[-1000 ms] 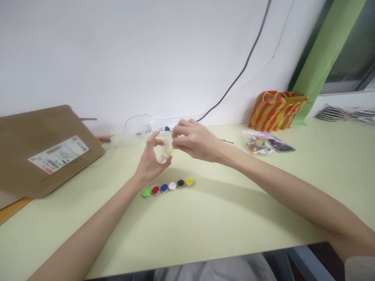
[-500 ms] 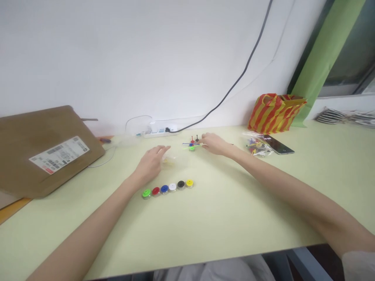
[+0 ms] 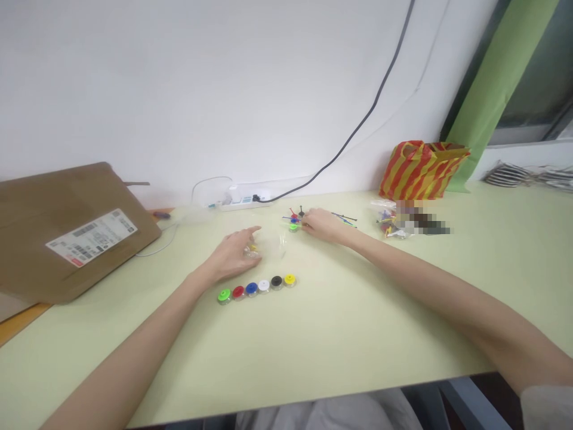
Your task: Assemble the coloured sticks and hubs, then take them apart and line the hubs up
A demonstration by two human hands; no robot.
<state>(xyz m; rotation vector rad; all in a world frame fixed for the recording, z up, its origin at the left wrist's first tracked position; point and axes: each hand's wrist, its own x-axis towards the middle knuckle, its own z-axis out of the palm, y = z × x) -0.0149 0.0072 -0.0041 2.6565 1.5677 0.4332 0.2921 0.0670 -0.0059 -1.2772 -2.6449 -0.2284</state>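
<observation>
My left hand (image 3: pixel 233 254) rests on the table with thumb and forefinger apart, beside a clear plastic bag (image 3: pixel 273 243) that has small yellow pieces in it. My right hand (image 3: pixel 324 225) is further back, its fingers drawn together by a cluster of small parts; what is between the fingertips is hidden. In that cluster I see a red piece (image 3: pixel 293 215), a black piece (image 3: pixel 301 214), a blue piece (image 3: pixel 293 221) and a green piece (image 3: pixel 293 227), some with thin sticks. Nearer me, several small round pieces with coloured tops (image 3: pixel 264 286) stand in a slanting row.
Thin dark and green sticks (image 3: pixel 344 219) lie behind my right wrist. A bag of coloured parts (image 3: pixel 390 224) sits further right, below a striped bag (image 3: pixel 421 173). A cardboard box (image 3: pixel 71 233) occupies the left; a power strip (image 3: pixel 244 202) lies along the wall.
My right hand has shifted slightly left and down, uncovering the thin sticks behind it. The red piece's stick now leans. My left thumb has spread away from the forefinger beside the clear bag.
</observation>
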